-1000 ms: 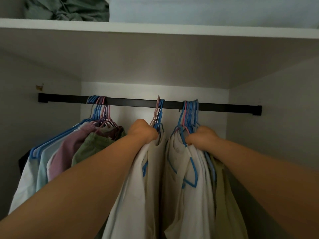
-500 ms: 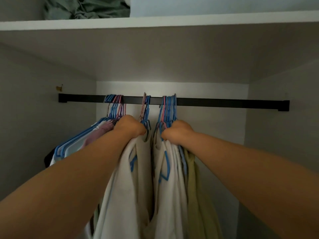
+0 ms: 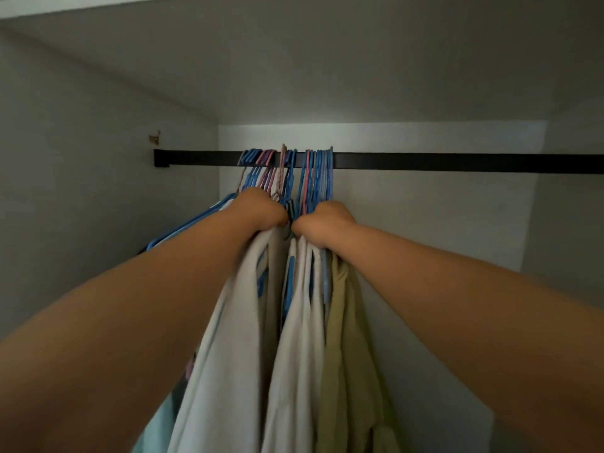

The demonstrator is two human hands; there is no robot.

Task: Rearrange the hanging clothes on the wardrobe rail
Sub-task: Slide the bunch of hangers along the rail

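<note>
This is looking like the inside of a clothes cupboard in a home. A black rail is running across from the left wall to the right. Blue and pink hangers are hooking over it, and white and green clothes are hanging down. A white shelf edge is sitting high above.

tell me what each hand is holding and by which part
Left hand grips the middle bunch of hangers just below their hooks; right hand grips the right bunch of hangers at the same spot.
</note>
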